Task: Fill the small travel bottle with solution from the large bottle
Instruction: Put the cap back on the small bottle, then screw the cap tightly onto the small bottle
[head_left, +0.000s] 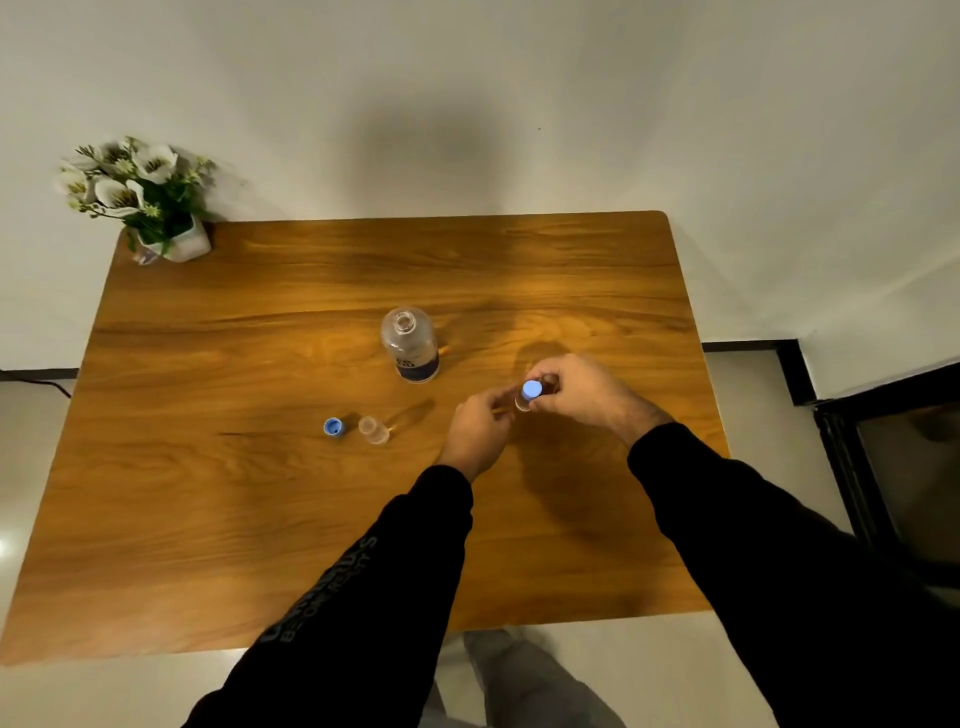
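Note:
A large clear bottle with a dark blue label stands uncapped near the middle of the wooden table. Right of it, a small clear travel bottle with a blue cap is held between both hands. My right hand grips around the cap from the right. My left hand pinches the bottle's body from the left. A second small clear bottle stands open further left, with a loose blue cap lying beside it.
A white pot of white artificial flowers stands at the table's far left corner against the wall. A dark cabinet or frame stands to the right of the table. Pale floor tiles show below the near edge.

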